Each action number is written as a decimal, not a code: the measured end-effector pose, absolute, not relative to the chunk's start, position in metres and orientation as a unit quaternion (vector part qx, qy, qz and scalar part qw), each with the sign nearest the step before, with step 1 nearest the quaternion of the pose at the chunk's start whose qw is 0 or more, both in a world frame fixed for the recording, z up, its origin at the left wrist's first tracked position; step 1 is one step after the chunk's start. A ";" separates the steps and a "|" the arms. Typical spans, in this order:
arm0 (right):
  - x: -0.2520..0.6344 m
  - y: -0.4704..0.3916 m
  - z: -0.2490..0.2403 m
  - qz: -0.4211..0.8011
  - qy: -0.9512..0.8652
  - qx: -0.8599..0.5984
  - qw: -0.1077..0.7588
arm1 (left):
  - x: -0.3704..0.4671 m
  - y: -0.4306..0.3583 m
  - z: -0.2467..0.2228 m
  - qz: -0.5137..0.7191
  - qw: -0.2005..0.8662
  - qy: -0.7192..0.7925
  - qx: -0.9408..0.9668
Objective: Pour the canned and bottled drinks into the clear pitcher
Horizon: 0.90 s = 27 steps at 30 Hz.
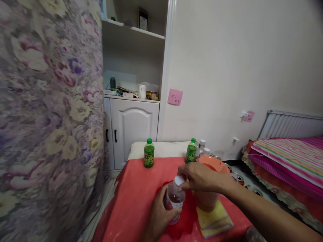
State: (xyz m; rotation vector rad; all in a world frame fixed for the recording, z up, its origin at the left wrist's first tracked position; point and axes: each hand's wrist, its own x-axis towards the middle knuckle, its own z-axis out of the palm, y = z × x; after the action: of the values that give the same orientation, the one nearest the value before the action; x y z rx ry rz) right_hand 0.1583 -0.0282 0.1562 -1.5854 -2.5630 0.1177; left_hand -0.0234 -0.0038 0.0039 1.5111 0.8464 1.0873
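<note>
While the left hand [161, 211] grips a clear bottle [174, 200], the right hand [198, 175] pinches its white cap [179, 180]; orange tub [214, 162] close by, btw

Home bedroom: bed [285, 158], floral curtain [50, 117], cupboard [136, 127].

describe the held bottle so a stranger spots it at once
Find the red table cover. Above its near part, the left hand holds a clear bottle, right hand on its white cap. Unlike the bottles farther back, it alone is held.
</note>
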 end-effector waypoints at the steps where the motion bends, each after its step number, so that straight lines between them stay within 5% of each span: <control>1: 0.159 -0.028 0.156 0.031 -0.845 -0.530 0.057 | -0.023 -0.004 0.004 0.452 0.527 0.345 0.632; 27: 0.149 -0.032 0.135 0.072 -0.817 -0.551 0.153 | -0.021 0.000 -0.002 0.454 0.513 0.367 0.629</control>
State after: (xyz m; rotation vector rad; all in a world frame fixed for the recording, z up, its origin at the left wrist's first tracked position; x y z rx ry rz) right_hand 0.1486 -0.0316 0.1354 -1.5817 -2.3440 0.2072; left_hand -0.0214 -0.0001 -0.0015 1.5130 0.8830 1.0905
